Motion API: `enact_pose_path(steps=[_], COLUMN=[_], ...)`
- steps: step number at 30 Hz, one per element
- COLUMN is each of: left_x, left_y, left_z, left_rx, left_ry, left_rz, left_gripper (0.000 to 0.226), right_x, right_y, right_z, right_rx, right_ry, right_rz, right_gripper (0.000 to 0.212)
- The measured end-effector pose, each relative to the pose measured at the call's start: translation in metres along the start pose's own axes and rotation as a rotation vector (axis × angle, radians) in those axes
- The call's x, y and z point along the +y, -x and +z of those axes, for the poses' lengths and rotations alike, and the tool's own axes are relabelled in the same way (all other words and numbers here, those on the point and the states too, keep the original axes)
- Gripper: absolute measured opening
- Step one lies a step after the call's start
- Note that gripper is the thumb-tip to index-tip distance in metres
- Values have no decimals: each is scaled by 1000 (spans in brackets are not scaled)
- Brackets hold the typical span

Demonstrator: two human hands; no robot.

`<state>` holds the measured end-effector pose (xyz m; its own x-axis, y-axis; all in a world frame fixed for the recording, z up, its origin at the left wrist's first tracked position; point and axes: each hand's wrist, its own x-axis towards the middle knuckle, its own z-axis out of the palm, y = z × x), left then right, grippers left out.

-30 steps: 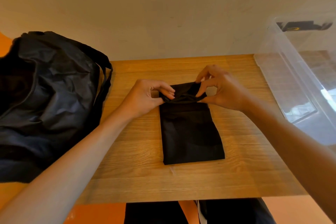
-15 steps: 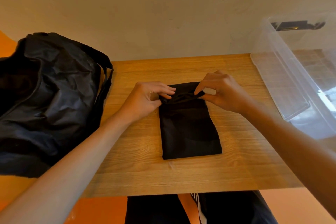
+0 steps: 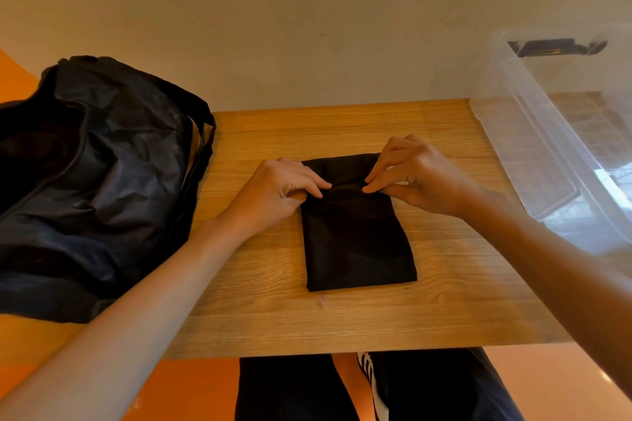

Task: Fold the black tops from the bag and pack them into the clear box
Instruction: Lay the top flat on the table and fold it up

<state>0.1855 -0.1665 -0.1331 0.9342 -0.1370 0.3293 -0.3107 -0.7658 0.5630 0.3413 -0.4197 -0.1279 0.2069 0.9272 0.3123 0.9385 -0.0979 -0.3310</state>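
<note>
The twelve o'clock edge of the folded black fabric top is pinched by the left hand and right hand; wooden tabletop is exposed at six o'clock.

Left hand and right hand pinch the far end of the folded black top on the table; bag beside the left hand, clear box beside the right.

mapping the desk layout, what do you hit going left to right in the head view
black bag → left hand → folded black top → right hand → clear box
</note>
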Motion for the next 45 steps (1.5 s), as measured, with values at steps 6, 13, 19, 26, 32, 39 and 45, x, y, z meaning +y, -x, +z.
enact_pose_path(steps=[6, 13, 19, 26, 32, 39, 45], left_x=[4, 18, 22, 12, 20, 31, 41], left_y=[3, -3, 4, 23, 51, 44, 42], left_z=[0, 9, 34, 23, 14, 14, 15], left_rx=[-37, 296, -233, -312, -95, -129, 161], left_ry=[14, 24, -384, -475, -238, -304, -244], left_rz=[1, -246, -181, -156, -209, -114, -176], left_gripper=[35, 21, 75, 73, 64, 62, 28], right_x=[1, -9, -24, -28, -33, -45, -50], right_y=[2, -12, -20, 8, 33, 19, 19], right_z=[2, 1, 31, 26, 13, 21, 17], right_rx=[-19, 326, -232, -327, -209, -43, 173], right_ry=[9, -4, 115, 77, 112, 164, 158], right_rz=[-11, 226, 306, 303, 310, 263, 265], right_gripper=[29, 34, 71, 71, 63, 56, 35])
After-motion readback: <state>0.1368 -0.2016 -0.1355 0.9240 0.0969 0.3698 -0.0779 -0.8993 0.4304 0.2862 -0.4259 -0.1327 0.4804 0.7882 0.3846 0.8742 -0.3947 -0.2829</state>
